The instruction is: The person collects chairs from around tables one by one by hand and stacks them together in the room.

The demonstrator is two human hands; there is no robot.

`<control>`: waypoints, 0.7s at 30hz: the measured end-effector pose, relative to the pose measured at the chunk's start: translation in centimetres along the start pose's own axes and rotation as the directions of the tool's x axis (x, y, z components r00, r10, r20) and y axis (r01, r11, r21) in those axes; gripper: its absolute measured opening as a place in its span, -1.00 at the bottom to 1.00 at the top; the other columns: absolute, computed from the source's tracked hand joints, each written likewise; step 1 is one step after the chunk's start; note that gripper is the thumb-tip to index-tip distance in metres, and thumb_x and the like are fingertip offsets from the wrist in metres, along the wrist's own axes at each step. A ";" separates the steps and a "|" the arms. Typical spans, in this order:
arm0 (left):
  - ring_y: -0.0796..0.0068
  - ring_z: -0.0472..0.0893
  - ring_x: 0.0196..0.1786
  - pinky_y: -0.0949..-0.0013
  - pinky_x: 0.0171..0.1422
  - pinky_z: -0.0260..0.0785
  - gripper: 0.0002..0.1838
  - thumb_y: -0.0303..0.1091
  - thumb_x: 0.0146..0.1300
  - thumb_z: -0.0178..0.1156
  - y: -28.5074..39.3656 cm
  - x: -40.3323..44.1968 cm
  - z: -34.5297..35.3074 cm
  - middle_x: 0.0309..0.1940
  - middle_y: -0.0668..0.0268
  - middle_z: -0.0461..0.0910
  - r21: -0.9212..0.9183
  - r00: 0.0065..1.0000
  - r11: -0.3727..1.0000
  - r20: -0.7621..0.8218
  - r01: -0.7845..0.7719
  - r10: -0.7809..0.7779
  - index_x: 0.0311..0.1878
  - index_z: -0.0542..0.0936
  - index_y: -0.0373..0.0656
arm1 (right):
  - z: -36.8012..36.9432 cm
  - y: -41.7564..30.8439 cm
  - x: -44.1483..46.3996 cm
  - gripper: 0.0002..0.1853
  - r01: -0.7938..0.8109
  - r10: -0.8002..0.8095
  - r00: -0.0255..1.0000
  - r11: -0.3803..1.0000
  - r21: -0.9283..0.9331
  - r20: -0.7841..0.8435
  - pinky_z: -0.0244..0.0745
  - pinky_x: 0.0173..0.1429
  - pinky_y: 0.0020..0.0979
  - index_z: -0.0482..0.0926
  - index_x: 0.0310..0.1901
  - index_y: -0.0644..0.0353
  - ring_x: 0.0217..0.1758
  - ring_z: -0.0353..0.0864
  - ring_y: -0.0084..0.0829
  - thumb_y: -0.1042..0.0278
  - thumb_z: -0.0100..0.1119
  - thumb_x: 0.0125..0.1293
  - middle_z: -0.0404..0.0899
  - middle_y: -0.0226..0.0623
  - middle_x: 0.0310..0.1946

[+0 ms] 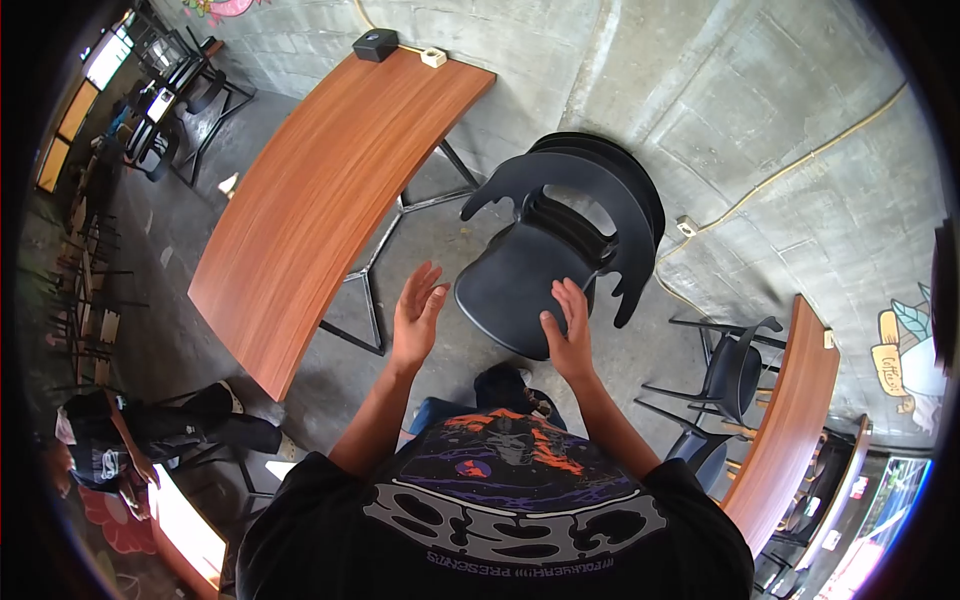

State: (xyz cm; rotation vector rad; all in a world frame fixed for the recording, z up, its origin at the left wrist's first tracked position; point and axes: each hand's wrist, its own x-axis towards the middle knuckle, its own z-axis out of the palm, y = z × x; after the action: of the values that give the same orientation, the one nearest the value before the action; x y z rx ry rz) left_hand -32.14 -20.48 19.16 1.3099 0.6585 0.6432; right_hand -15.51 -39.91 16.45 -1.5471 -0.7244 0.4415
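A stack of black plastic armchairs stands in front of me, backs toward the concrete wall. My left hand is raised in the air between the wooden table and the seat, fingers stretched out and holding nothing. Over the right part of the seat hovers my right hand, its fingers also extended and nothing in it; whether it touches the seat I cannot tell. To the left is a long wooden table on dark metal legs.
A black box and a white socket sit at the table's far end. Another wooden table with a black chair stands at right. A person in dark clothes is at lower left. A cable with a socket runs along the wall.
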 end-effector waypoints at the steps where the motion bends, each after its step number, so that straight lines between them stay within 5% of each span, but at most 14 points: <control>1: 0.21 0.45 0.32 0.25 0.39 0.30 -0.40 -0.33 0.46 0.12 0.2 -0.9 -0.7 0.37 -0.04 0.34 -0.015 1.000 1.000 -0.005 0.021 -0.021 0.46 0.18 -0.31 | 1.0 -0.5 -0.5 -0.35 0.020 -0.019 1.000 1.000 -0.011 0.023 0.17 0.47 -0.23 0.12 0.43 0.28 0.44 0.31 -0.15 0.51 0.13 0.36 0.29 0.03 0.37; 9: 0.21 0.45 0.33 0.22 0.40 0.27 -0.38 -0.36 0.46 0.10 1.7 -11.3 -8.8 0.39 -0.02 0.32 -0.144 0.993 0.984 -0.076 -0.103 0.093 0.48 0.14 -0.31 | 12.6 -3.3 -6.6 -0.38 0.126 -0.129 0.976 0.992 0.025 0.173 0.21 0.46 -0.22 0.15 0.41 0.32 0.44 0.33 -0.14 0.48 0.15 0.38 0.31 0.07 0.35; 13: 0.23 0.43 0.34 0.22 0.40 0.27 -0.36 -0.33 0.45 0.12 2.1 -19.7 -15.5 0.41 0.02 0.29 -0.210 0.959 0.962 -0.257 -0.173 0.117 0.49 0.14 -0.29 | 19.9 -7.0 -12.0 -0.38 0.125 -0.157 0.916 0.986 0.110 0.369 0.18 0.47 -0.22 0.13 0.41 0.32 0.44 0.32 -0.15 0.46 0.14 0.39 0.31 0.06 0.35; 18: 0.20 0.46 0.32 0.20 0.36 0.31 -0.35 -0.21 0.46 0.09 3.1 -31.0 -24.7 0.42 0.02 0.30 -0.058 0.809 0.965 -0.559 -0.256 0.181 0.49 0.15 -0.27 | 28.4 -7.7 -17.3 -0.37 0.051 -0.169 0.794 0.976 0.213 0.584 0.17 0.49 -0.23 0.12 0.42 0.31 0.44 0.31 -0.17 0.48 0.12 0.38 0.32 0.06 0.35; 21: 0.25 0.43 0.34 0.23 0.39 0.27 -0.38 -0.35 0.45 0.09 4.5 -37.5 -28.8 0.44 0.04 0.26 -0.034 0.690 0.954 -0.698 -0.299 0.192 0.50 0.13 -0.26 | 34.0 -9.0 -20.3 -0.38 -0.009 -0.174 0.716 0.966 0.258 0.676 0.17 0.49 -0.22 0.12 0.42 0.32 0.44 0.31 -0.16 0.47 0.11 0.40 0.32 0.06 0.34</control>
State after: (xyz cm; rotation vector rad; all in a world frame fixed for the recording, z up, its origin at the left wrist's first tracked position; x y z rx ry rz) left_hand -78.69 -29.20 22.40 1.0022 1.0221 1.4214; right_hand -54.48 -28.64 18.37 -1.0799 -1.2648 1.0410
